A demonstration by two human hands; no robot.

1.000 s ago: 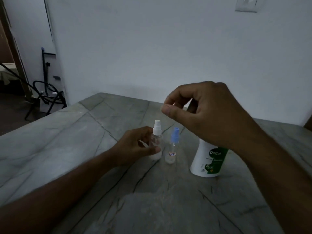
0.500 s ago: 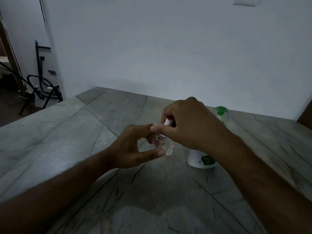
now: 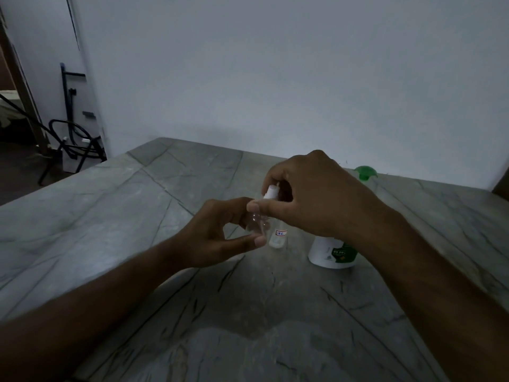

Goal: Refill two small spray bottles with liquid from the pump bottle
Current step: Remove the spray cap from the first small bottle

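Note:
My left hand (image 3: 220, 232) grips the clear body of a small spray bottle (image 3: 257, 224) lifted a little above the grey stone table (image 3: 110, 216). My right hand (image 3: 311, 197) pinches that bottle's white spray top (image 3: 271, 193) from above. Just behind stands the second small bottle (image 3: 278, 238) with a white label; its top is hidden by my right hand. The white pump bottle (image 3: 330, 255) with a green pump head (image 3: 365, 172) stands to the right, mostly hidden behind my right wrist.
A white wall runs along the table's far edge. At the far left, beyond the table's corner, a black metal stand (image 3: 74, 139) sits on the floor by a doorway.
My right hand came down from above the bottles and took hold of the white spray top. My left hand raised the clear bottle slightly off the table.

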